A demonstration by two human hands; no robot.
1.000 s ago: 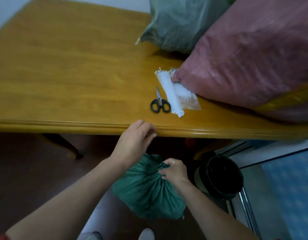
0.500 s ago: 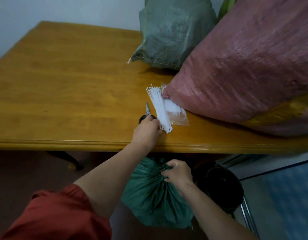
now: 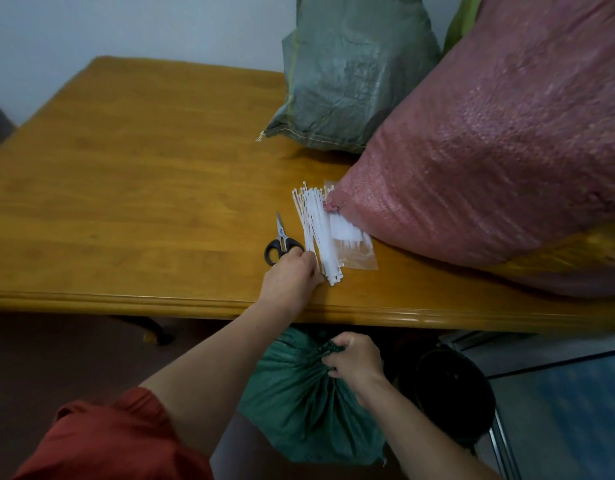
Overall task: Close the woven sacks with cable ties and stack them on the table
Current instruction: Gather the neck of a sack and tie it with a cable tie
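The dark green woven sack stands on the floor at the lower centre of the frame, below the near edge of the wooden table, its mouth bunched into a neck. The right hand has stayed clamped round that neck throughout, so the sack is held shut but not yet tied. What has changed is the left hand. A second ago it hung at the table edge just above the sack. Now it lies on the table top at the near end of the bundle of white cable ties, just right of the black-handled scissors. Its fingers curl in against the ends of the ties, but the back of the hand hides them, so I cannot tell whether one tie is already pinched. The ties partly overlie a clear plastic bag, and their far ends touch the corner of the large pink woven sack. That sack lies at the right of the frame, with a grey-green woven sack upright behind it. By my judgement the step in hand is fetching a tie, and the binding, trimming and lifting of this sack remain.
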